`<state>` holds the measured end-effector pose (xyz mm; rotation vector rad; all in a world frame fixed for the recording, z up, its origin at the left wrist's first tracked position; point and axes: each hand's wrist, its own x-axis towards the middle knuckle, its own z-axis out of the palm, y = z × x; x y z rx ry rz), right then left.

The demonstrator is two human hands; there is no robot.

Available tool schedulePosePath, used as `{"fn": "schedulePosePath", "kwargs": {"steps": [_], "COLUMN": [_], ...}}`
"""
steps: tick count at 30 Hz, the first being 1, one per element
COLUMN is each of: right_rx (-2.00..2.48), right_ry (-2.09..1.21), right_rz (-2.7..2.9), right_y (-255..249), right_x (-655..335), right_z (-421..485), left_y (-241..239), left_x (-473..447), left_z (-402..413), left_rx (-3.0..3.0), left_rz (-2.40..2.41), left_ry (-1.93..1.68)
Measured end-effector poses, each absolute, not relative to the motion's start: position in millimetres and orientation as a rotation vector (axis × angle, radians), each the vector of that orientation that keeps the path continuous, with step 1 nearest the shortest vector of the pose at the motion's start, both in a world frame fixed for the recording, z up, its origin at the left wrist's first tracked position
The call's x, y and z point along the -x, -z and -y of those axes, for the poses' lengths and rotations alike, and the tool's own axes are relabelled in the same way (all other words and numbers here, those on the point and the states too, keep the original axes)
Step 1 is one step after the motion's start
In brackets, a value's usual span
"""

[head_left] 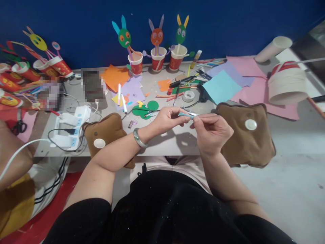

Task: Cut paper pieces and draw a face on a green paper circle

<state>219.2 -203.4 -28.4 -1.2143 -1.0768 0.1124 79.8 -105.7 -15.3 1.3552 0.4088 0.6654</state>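
My left hand (169, 118) and my right hand (212, 130) meet above the near edge of the table (167, 142). Between their fingertips they pinch a small light-blue strip of paper (186, 115), held level. Both hands are closed on it. A grey-green bangle (139, 138) sits on my left wrist. Just beyond the hands lie green paper circles (144, 109) and a roll of clear tape (188, 96).
Two brown padded pouches lie at the table's near edge, one left (106, 134), one right (247, 134). Three red cups with paper bunny figures (157, 56) stand at the back. Coloured paper sheets (228, 84), pens, a power strip (72, 127) and a paper roll (286, 84) surround them.
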Motion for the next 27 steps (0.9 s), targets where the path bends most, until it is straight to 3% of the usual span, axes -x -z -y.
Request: {"fn": "schedulePosePath", "kwargs": {"steps": [27], "right_rx": [1.240], "right_ry": [-0.020], "right_rz": [1.094], "right_y": [37], "right_x": [-217], "right_z": [202], "left_y": [-1], "left_x": [-81], "left_z": [109], "left_rx": [-1.260], "left_rz": [-0.504], "left_ry": [-0.630]}}
